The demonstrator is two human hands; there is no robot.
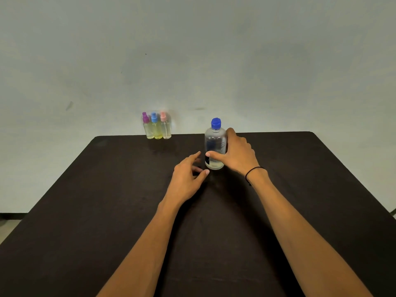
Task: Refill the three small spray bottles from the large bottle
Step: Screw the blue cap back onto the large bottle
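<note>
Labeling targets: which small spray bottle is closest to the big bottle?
The pink-capped spray bottle, right end of the row; purple-capped and blue-capped stand farther left.

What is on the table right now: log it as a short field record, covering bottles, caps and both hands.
surface: dark rectangular table
large bottle: clear plastic bottle with blue cap, upright, cap on
small bottles: three clear spray bottles in a row at the far edge, all capped and upright; purple-topped, blue-topped, pink-topped
right hand: wrapped around the large bottle
left hand: open, near the large bottle's base, holding nothing
right wrist: thin black band
</note>
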